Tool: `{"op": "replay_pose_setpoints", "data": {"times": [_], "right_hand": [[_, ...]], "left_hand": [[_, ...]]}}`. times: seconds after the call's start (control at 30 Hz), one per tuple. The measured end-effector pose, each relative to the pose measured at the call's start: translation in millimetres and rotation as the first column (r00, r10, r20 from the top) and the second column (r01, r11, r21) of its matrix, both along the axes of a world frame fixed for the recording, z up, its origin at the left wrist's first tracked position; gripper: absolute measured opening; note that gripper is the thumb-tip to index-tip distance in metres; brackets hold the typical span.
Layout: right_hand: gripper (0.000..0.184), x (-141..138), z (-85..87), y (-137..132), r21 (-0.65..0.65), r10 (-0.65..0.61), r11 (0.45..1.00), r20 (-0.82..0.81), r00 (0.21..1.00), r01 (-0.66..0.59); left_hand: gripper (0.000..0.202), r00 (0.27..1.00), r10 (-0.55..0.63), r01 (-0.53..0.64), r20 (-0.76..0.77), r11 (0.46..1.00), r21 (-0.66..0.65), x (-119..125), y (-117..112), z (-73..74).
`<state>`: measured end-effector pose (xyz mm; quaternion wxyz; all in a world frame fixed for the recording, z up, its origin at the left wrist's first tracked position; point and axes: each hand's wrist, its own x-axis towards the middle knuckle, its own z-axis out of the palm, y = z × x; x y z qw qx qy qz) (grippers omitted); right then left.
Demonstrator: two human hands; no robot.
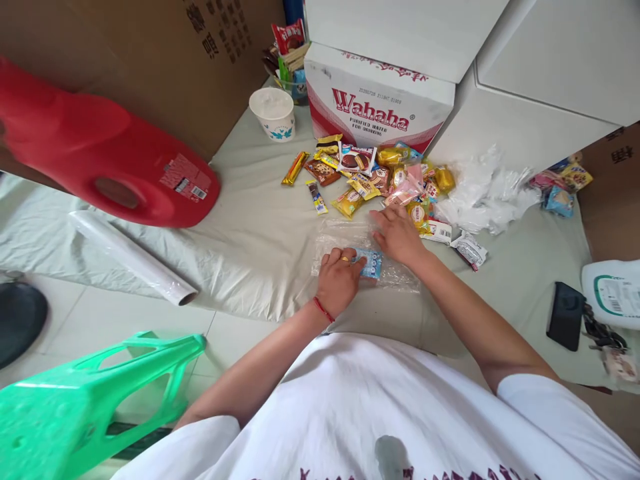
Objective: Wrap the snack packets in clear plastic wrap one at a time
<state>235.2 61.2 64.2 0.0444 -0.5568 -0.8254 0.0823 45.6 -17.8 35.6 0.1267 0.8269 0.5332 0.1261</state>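
Observation:
My left hand point(339, 279) has its fingers curled and pinched on a small blue snack packet point(371, 264) that lies in or on a clear plastic bag point(360, 257) spread on the pale cloth. My right hand point(399, 234) rests on the far right part of that bag with its fingers stretched out flat, right beside a pile of wrapped snacks point(373, 175). A red string is round my left wrist and a ring is on one finger.
A Wahaha water carton point(373, 103) stands behind the snacks, with a paper cup point(273, 113) to its left. A red jug point(100, 157) and a film roll point(131, 257) lie left. Loose clear bags point(487, 193) lie right; a phone point(566, 315) and keys sit near the right edge. A green stool point(85, 400) is bottom left.

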Motion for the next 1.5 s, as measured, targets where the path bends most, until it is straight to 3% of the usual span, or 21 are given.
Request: {"op": "replay_pose_setpoints", "data": {"times": [0.07,0.13,0.23,0.33,0.4,0.53,0.63,0.67,0.73,0.8,0.83,0.9,1.0,1.07,1.17,1.3,1.4,1.5], "right_hand": [[0.048,-5,-5.7,19,-0.107,0.034,0.994,0.071,0.997,-0.027],[0.031,-8,-7.4,31,-0.189,0.062,0.981,0.1,0.993,-0.042],[0.022,-8,2.5,30,-0.216,0.081,0.974,0.057,0.995,-0.067],[0.024,-6,18.4,6,-0.21,0.112,0.97,-0.047,0.993,-0.12],[0.026,-6,21.9,-18,-0.235,0.202,0.946,-0.102,0.974,-0.221],[0.042,-6,2.1,-65,-0.291,0.31,0.89,-0.179,0.934,-0.351],[0.054,-8,-16.2,-86,-0.259,0.3,0.905,-0.176,0.938,-0.338],[0.056,-10,-19.1,-91,-0.243,0.299,0.913,-0.151,0.942,-0.328],[0.059,-14,-19.6,-98,-0.214,0.294,0.927,-0.089,0.952,-0.306],[0.06,-19,-15.8,-100,-0.215,0.3,0.93,-0.031,0.953,-0.299],[0.058,-21,-13.6,-100,-0.223,0.307,0.927,-0.008,0.952,-0.3],[0.055,-23,-10.9,-99,-0.242,0.314,0.923,0.027,0.949,-0.299],[0.053,-21,-11.3,-96,-0.262,0.313,0.92,0.049,0.949,-0.29],[0.053,-20,-12.7,-93,-0.269,0.312,0.919,0.04,0.949,-0.29],[0.05,-20,-14.0,-90,-0.269,0.301,0.919,0.007,0.954,-0.288],[0.044,-24,-15.7,-91,-0.263,0.288,0.924,-0.006,0.958,-0.279],[0.043,-19,-17.3,-98,-0.248,0.256,0.934,-0.037,0.966,-0.257],[0.056,-4,-15.6,-108,-0.228,0.295,0.914,-0.191,0.936,-0.334]], "left_hand": [[0.025,0.999,0.005,-0.005,-0.047,1.0,0.0,-1,0,3.9],[0.026,0.996,-0.02,0.02,-0.082,1.0,-0.004,-1,-2,6.2],[0.03,0.994,-0.059,0.059,-0.088,0.998,-0.004,2,-5,3.3],[0.034,0.996,-0.057,0.056,-0.072,0.998,-0.02,4,-9,-3.2],[0.032,0.998,-0.035,0.033,-0.058,0.999,-0.032,5,-11,-6.8],[0.027,0.997,-0.007,0.016,0.083,0.994,-0.107,-5,-11,-14.8],[0.028,0.906,-0.021,0.123,0.423,0.969,-0.216,-28,-10,-23.8],[0.028,0.845,0.044,0.101,0.533,0.965,-0.24,-36,-10,-26.5],[0.03,0.703,0.273,-0.125,0.657,0.956,-0.264,-53,-7,-30.3],[0.035,0.584,0.47,-0.436,0.662,0.869,-0.232,-63,1,-31.2],[0.038,0.567,0.531,-0.542,0.63,0.816,-0.201,-65,5,-30.6],[0.04,0.63,0.598,-0.612,0.496,0.775,-0.156,-63,15,-27.9],[0.03,0.791,0.551,-0.516,0.266,0.835,-0.192,-53,24,-21.6],[0.016,0.851,0.463,-0.415,0.246,0.882,-0.225,-48,24,-15.4],[0.009,0.87,0.369,-0.289,0.327,0.919,-0.268,-43,16,-2.9],[0.014,0.867,0.329,-0.237,0.374,0.933,-0.272,-25,3,12.0],[0.028,0.853,0.337,-0.213,0.398,0.922,-0.324,-5,1,14.7],[0.039,0.846,0.334,-0.185,0.415,0.915,-0.359,6,7,11.5]]}}
